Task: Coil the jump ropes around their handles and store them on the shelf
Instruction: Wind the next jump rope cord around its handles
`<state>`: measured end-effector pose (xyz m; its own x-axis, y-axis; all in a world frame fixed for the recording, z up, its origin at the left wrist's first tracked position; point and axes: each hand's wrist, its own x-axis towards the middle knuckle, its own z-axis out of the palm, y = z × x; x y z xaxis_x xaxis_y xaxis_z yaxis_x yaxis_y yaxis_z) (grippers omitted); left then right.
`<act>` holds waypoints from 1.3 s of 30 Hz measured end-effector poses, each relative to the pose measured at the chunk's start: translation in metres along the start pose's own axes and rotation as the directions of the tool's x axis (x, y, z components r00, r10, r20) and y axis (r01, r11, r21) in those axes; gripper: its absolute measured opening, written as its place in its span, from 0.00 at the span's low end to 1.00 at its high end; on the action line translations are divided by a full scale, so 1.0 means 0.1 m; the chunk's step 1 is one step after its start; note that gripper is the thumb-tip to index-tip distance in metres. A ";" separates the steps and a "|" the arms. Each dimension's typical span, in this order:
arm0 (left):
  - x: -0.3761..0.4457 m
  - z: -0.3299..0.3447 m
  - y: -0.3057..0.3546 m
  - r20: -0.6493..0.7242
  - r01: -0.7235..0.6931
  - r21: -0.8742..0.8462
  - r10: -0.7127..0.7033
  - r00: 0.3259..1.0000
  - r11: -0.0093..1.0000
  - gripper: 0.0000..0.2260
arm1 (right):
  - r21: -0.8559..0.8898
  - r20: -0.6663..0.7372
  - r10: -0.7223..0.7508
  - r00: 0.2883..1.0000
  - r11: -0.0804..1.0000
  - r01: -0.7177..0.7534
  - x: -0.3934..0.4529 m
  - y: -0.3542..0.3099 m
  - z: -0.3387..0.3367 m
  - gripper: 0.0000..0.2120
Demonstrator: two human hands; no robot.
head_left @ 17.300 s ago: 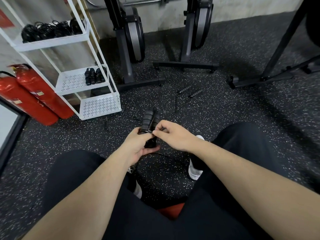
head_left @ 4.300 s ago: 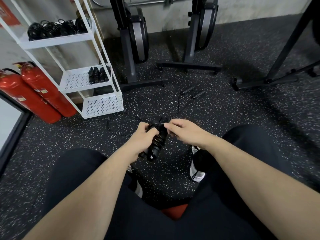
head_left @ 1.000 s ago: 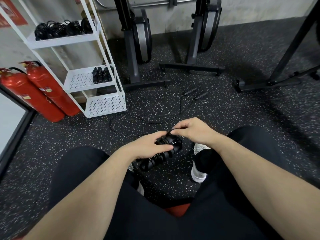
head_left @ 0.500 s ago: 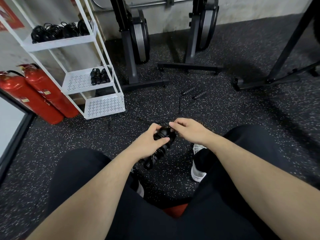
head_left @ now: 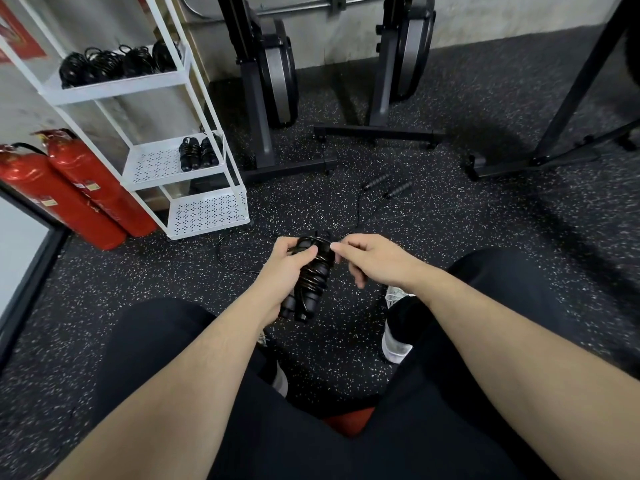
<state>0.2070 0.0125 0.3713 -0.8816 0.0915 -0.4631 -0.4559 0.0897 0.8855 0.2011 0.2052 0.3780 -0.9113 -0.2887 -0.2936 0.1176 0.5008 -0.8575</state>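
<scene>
The left hand (head_left: 289, 268) is gripping a pair of handles (head_left: 308, 289) held together, its fingers curled round them and the thumb pressing on the top coils, while the right hand (head_left: 367, 259) is pinching the free cord (head_left: 341, 237) just at the bundle's far end, its other fingers loosely curled. The handles are sitting between the knees, above the floor (head_left: 450, 220), already wrapped along most of their length, so the step in hand looks like the last turns of coiling. A thin run of cord is trailing left over the floor beyond the hands, so the next move probably calls for winding that slack on and tucking the end under a coil so it holds. Farther off, a second rope (head_left: 388, 185) is lying uncoiled, its handles side by side. At far left the shelf (head_left: 207, 213) is carrying coiled ropes on its middle and top tiers; the bundle will be going there.
</scene>
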 end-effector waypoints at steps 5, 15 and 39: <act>0.00 0.02 0.03 -0.007 0.046 -0.139 -0.047 0.999 0.989 0.09 | 0.081 0.033 -0.006 0.999 0.997 0.003 -0.03 -0.01 -0.03 0.14; -0.08 -0.08 0.17 0.104 0.220 -0.452 -0.194 0.975 0.864 0.17 | 0.062 0.130 -0.007 0.991 0.998 -0.001 -0.04 -0.03 -0.03 0.13; -0.15 -0.30 0.20 0.398 0.246 -0.618 0.028 0.917 0.747 0.29 | 0.118 0.037 -0.081 0.996 0.990 0.076 0.02 0.14 -0.17 0.10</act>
<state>0.2075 -0.0168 0.3971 -0.7722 0.4816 -0.4146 -0.6328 -0.5235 0.5705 0.1944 0.2257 0.3726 -0.9026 -0.3583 -0.2385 0.0937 0.3773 -0.9214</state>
